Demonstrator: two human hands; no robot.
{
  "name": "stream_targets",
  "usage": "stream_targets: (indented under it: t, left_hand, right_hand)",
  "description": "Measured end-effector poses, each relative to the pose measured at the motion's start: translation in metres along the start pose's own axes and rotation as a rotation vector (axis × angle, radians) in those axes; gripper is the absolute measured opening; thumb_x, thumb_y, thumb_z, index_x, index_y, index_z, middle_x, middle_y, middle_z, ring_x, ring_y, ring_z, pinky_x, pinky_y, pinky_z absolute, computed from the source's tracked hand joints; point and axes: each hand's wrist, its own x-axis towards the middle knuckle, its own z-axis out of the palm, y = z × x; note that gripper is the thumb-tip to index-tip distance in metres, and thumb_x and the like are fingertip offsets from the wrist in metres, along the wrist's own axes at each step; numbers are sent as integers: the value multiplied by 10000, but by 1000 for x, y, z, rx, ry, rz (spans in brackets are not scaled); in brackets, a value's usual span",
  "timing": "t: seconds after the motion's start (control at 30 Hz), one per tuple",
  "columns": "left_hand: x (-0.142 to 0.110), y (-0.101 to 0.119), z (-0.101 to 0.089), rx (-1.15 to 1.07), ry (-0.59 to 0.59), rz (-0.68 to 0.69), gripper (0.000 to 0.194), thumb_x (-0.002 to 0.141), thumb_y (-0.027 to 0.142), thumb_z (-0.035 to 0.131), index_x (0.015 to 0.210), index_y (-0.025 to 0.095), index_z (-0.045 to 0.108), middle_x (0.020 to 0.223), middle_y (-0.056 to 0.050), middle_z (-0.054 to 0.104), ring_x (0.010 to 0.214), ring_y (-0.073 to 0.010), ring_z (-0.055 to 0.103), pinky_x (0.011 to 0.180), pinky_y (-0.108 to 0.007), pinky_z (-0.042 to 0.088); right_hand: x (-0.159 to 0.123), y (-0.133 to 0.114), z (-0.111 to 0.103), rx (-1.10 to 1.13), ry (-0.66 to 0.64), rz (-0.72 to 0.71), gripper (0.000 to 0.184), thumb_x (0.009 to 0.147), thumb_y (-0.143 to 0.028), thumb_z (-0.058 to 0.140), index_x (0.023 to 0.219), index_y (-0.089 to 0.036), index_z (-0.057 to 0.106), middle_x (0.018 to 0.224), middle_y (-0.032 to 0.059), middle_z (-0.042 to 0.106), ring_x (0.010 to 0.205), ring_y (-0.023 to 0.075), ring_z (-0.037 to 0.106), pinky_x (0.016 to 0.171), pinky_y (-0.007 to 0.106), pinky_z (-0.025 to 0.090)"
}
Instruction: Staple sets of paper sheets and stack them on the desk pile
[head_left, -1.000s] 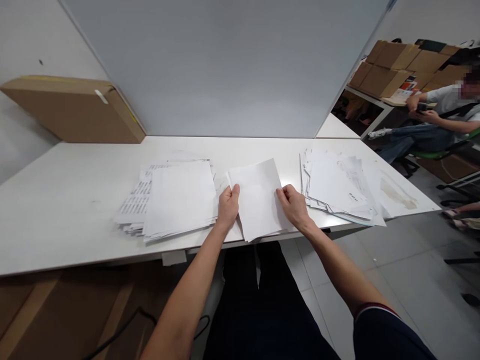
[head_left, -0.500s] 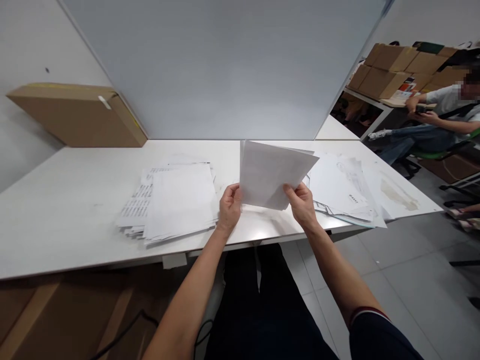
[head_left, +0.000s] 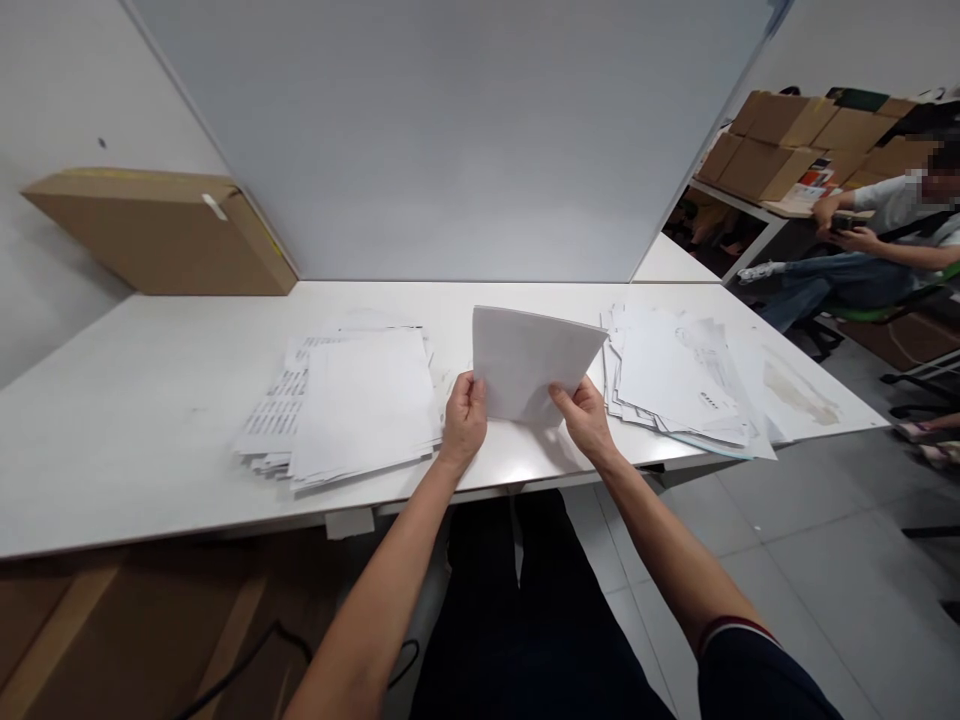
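Note:
A small bundle of white sheets (head_left: 529,362) stands on edge, tilted, at the front middle of the white table (head_left: 135,420). My left hand (head_left: 465,420) grips its lower left corner. Gripping the lower right edge is my right hand (head_left: 581,418). To the left lies a spread pile of printed sheets (head_left: 352,400). On the right lies another loose pile of papers (head_left: 682,375).
A grey partition panel (head_left: 450,140) stands along the table's back. A brown cardboard box (head_left: 161,232) leans at the back left. At the right, a seated person (head_left: 870,245) holds a phone, with stacked cardboard boxes (head_left: 802,140) behind. My dark-clothed legs are under the table edge.
The bundle lay flat on the table a second ago. Both hands lifted it upright, then lowered it so that its bottom edge is down near the table.

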Motion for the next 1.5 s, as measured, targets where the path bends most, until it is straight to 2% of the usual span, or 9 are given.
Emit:
stream_targets:
  t: [0.1, 0.23, 0.4, 0.6, 0.8, 1.1, 1.23, 1.37, 1.5]
  left_hand:
    - [0, 1, 2, -53, -1, -15, 236, 895, 416, 449, 847, 196, 520, 654, 32, 427, 596, -94, 412, 593, -221, 380]
    - [2, 2, 5, -284, 67, -43, 233, 889, 374, 458, 1015, 198, 545, 841, -31, 585, 777, -129, 565, 752, -283, 459]
    - [5, -5, 2, -375, 237, -38, 350, 725, 148, 519, 1069, 215, 524, 995, -52, 599, 924, -162, 585, 875, -349, 436]
    - [1, -7, 0, -92, -178, -18, 588, 561, 77, 490, 1133, 213, 506, 1102, -54, 585, 1051, -204, 540, 921, -366, 397]
    - [-2, -2, 5, -15, -367, -127, 375, 732, 203, 534, 1107, 183, 540, 988, -59, 636, 899, -187, 594, 775, -303, 465]
    - [-4, -10, 4, 34, -301, -96, 246, 841, 367, 505, 970, 184, 606, 825, -34, 654, 785, -181, 600, 748, -314, 471]
    - [-2, 3, 1, -68, -101, -55, 208, 860, 366, 490, 873, 183, 588, 790, -24, 624, 771, -149, 581, 752, -278, 462]
    - [1, 0, 0, -43, 116, -100, 202, 883, 294, 423, 933, 183, 585, 829, -33, 629, 807, -153, 592, 786, -298, 462]
    - [-1, -12, 3, 267, 21, -22, 297, 855, 158, 393, 1105, 191, 551, 1010, -76, 626, 966, -192, 571, 888, -367, 436]
  right_hand:
    - [5, -13, -5, -115, -5, -8, 275, 821, -393, 555, 1010, -196, 580, 957, 53, 659, 873, 200, 603, 763, 341, 484]
    - [12, -76, -22, -620, -39, -167, 180, 853, -337, 496, 925, -196, 582, 825, 26, 631, 741, 172, 566, 644, 276, 428]
    - [12, -155, -29, -1320, -314, -198, 114, 874, -217, 414, 831, -196, 518, 637, 12, 531, 563, 142, 440, 530, 254, 274]
    - [10, -140, -13, -1660, -578, -57, 146, 834, -77, 365, 826, -187, 462, 606, 22, 494, 507, 132, 347, 508, 274, 182]
    - [9, -127, -12, -1656, -615, 18, 174, 812, -48, 358, 826, -189, 460, 615, 28, 488, 530, 140, 369, 520, 285, 189]
    - [12, -124, -21, -1501, -500, -31, 103, 862, -180, 405, 782, -200, 467, 596, 31, 504, 509, 148, 400, 518, 287, 228]
    - [12, -134, -44, -1186, -356, 17, 121, 861, -290, 446, 812, -207, 519, 690, 42, 586, 615, 182, 523, 543, 281, 329]
    - [8, -112, -70, -595, -356, 354, 207, 826, -388, 514, 921, -211, 563, 845, 47, 668, 715, 202, 618, 583, 290, 450]
    - [-1, -60, -85, -543, -415, 685, 205, 765, -351, 589, 886, -185, 597, 849, 60, 694, 739, 211, 646, 631, 302, 488]
